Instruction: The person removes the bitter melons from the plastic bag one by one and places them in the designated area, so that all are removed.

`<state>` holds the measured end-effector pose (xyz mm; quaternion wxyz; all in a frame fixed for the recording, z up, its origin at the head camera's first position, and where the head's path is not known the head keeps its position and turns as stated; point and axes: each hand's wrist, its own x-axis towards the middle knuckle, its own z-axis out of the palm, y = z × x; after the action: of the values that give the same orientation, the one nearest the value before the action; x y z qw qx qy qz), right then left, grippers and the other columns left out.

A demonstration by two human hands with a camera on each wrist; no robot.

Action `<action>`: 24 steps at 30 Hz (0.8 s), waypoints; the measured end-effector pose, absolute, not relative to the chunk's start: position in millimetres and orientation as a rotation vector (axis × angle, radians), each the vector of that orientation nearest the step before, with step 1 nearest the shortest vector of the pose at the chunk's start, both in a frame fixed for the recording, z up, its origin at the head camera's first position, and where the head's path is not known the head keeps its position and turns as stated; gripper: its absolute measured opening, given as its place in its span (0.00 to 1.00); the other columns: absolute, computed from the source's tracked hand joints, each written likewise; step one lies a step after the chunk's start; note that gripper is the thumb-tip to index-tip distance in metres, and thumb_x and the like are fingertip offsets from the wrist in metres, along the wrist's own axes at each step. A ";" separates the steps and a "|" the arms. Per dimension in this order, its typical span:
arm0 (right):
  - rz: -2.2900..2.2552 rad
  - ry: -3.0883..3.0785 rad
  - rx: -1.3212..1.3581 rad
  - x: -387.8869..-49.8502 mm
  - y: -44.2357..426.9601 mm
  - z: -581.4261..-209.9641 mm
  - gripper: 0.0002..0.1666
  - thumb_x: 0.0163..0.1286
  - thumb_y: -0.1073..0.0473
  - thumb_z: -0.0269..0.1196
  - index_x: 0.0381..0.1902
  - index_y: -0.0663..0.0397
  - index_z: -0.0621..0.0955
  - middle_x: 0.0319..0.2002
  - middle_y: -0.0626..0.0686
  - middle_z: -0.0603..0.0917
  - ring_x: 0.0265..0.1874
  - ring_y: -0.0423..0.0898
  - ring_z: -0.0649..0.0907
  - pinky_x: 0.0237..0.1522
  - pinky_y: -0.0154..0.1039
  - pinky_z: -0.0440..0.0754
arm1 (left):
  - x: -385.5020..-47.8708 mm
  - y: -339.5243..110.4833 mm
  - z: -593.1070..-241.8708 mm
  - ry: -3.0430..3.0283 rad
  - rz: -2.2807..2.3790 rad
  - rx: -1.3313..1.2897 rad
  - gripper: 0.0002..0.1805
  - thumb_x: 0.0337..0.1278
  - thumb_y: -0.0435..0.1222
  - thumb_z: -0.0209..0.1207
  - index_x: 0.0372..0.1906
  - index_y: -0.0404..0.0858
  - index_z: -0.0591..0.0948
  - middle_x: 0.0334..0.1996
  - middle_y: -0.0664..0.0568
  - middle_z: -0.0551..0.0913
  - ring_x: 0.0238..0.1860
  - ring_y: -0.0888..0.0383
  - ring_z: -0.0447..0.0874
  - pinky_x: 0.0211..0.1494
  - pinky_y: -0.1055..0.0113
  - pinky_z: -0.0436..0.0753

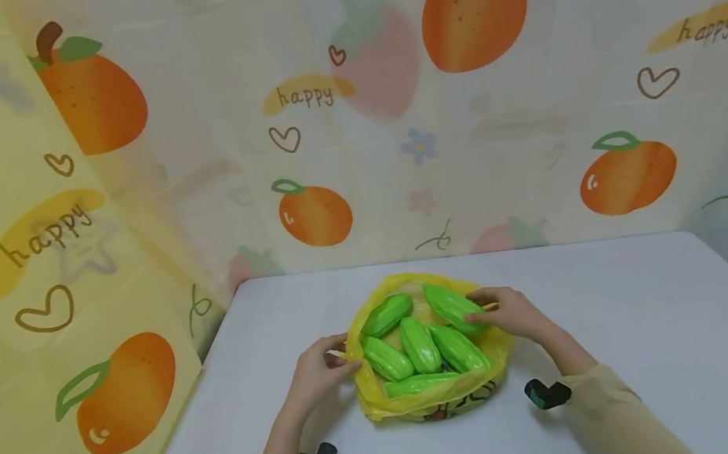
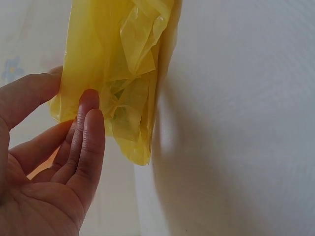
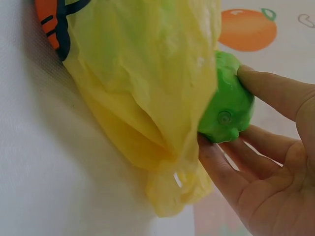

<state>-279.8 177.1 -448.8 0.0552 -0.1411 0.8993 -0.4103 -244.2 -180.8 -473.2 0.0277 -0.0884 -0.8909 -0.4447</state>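
Flanking the yellow bag (image 1: 392,406), left hand (image 1: 317,374) pinches its rim (image 1: 355,349), right hand (image 1: 517,313) a vegetable (image 1: 450,304).

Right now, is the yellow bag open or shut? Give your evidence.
Open: the yellow bag has its mouth spread wide, green vegetables showing inside.

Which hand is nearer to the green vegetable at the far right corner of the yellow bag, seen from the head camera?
The right. The right hand grips that green vegetable; the left hand is across the yellow bag, at its left rim.
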 end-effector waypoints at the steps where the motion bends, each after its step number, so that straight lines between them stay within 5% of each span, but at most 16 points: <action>1: -1.243 2.734 -0.426 -278.8 178.5 -447.8 0.35 0.64 0.47 0.64 0.61 0.63 0.73 0.58 0.65 0.77 0.54 0.63 0.78 0.54 0.53 0.77 | -243.7 -180.9 -473.1 -2.753 -1.375 -0.268 0.27 0.44 0.38 0.71 0.55 0.41 0.80 0.40 0.53 0.81 0.32 0.63 0.81 0.36 0.71 0.80; 24: -1.297 2.763 -0.266 -258.7 202.5 -430.2 0.36 0.64 0.42 0.62 0.63 0.59 0.73 0.61 0.63 0.75 0.55 0.63 0.77 0.51 0.54 0.78 | -241.6 -179.4 -470.6 -2.772 -1.367 -0.261 0.28 0.44 0.38 0.71 0.56 0.40 0.79 0.41 0.53 0.81 0.33 0.63 0.81 0.39 0.68 0.81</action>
<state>-258.7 202.5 -430.2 0.0389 -0.0868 0.9012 -0.4229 -241.6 -179.4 -470.6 0.0201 -0.0841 -0.8935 -0.4406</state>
